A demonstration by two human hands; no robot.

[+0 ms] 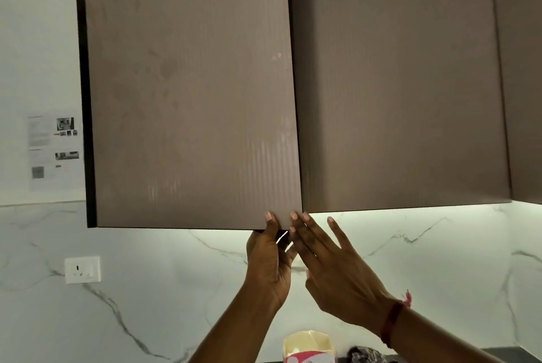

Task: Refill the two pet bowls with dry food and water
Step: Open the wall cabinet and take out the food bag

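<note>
Neither pet bowl shows in the head view. Both hands are raised to a brown wall cupboard. My left hand (268, 257) grips the lower right corner of the left cupboard door (187, 92), thumb on its face and fingers behind its bottom edge. That door stands slightly ajar from the right cupboard door (396, 83). My right hand (331, 268) is flat with fingers spread, its fingertips touching the same corner. A pale yellow bag (308, 346) with a pink and white label stands below the hands at the frame's bottom.
A white marble backsplash (146, 289) lit from under the cupboards runs behind. A white wall socket (82, 269) sits at the left. Printed papers (54, 151) are stuck on the wall above it. A dark patterned object (363, 355) lies beside the bag.
</note>
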